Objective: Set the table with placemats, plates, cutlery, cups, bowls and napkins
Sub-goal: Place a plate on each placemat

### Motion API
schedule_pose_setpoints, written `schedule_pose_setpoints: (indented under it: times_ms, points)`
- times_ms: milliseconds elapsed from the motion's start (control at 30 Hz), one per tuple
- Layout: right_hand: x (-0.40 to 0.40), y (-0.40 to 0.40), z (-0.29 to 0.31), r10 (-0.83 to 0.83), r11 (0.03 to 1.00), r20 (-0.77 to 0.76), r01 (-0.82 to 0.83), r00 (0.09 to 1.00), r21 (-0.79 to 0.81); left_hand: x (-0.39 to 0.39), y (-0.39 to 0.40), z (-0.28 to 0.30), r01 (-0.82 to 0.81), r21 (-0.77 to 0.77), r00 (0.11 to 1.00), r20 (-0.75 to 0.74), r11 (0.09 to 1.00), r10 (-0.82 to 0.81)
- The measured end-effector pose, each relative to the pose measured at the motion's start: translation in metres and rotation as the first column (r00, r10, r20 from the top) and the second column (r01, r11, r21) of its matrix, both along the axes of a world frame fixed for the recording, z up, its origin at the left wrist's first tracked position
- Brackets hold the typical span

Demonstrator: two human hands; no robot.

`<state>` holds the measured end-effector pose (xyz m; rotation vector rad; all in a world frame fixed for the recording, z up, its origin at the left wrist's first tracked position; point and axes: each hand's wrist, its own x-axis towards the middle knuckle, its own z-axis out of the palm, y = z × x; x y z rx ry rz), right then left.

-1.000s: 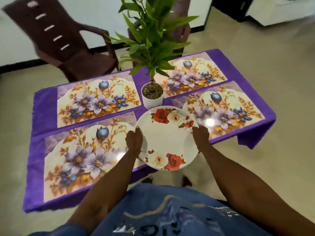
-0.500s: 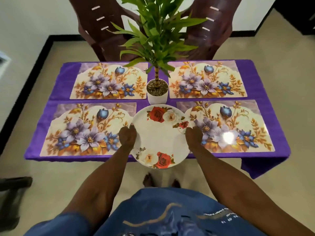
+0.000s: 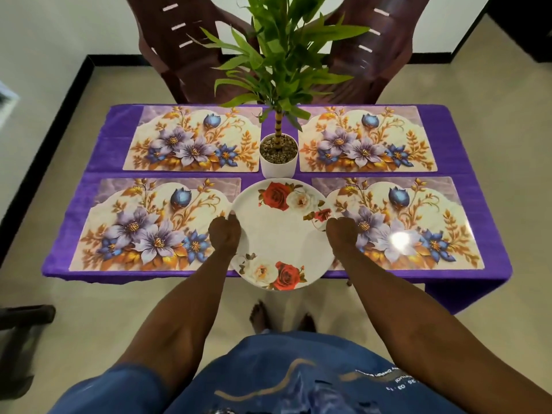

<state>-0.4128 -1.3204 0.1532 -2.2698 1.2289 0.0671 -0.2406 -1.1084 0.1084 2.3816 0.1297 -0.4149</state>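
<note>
Closest in, a blue shirt (image 3: 268, 380) with pale lettering fills the bottom of the view, and two bare feet (image 3: 260, 316) stand on the beige floor (image 3: 104, 318) just short of the surface. Both forearms reach forward from there. The left hand (image 3: 224, 234) grips the left rim of a round white plate (image 3: 282, 234), fingers curled under the edge, thumb side on top. The right hand (image 3: 342, 234) clamps the opposite rim the same way — so the plate is held between the two, level, roses printed at its near and far sides. It sits over the near edge of the surface, in the gap between the two near placemats, its near part hanging out past the purple tablecloth (image 3: 98, 150); whether it touches the cloth or hovers, I cannot tell.

To its left lies the near-left placemat (image 3: 143, 225), floral, flat on the cloth. To its right the near-right placemat (image 3: 418, 225) shows a bright glare spot. Just beyond the plate's far rim stands a white pot (image 3: 278, 165) filled with pebbles, a leafy green plant (image 3: 280, 55) rising from it at the middle of the surface. Either side of the pot lie the far-left placemat (image 3: 194, 140) and the far-right placemat (image 3: 367, 140). Behind the surface — two dark brown plastic chairs (image 3: 179, 49), backs tilted, against a white wall (image 3: 59, 22).
</note>
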Motion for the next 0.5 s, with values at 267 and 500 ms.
schedule_pose_setpoints:
  times_ms: [267, 500]
  points:
    - [0.005, -0.008, -0.005, -0.153, 0.98, 0.003, 0.151, 0.988, 0.132, 0.002, 0.007, -0.004, 0.071, 0.065, 0.994, 0.08, 0.995, -0.076]
    - [0.001, 0.0, 0.0, -0.273, 0.945, 0.11, 0.245, 0.956, 0.217, 0.0, 0.013, -0.003, 0.079, 0.054, 0.993, 0.086, 0.995, -0.083]
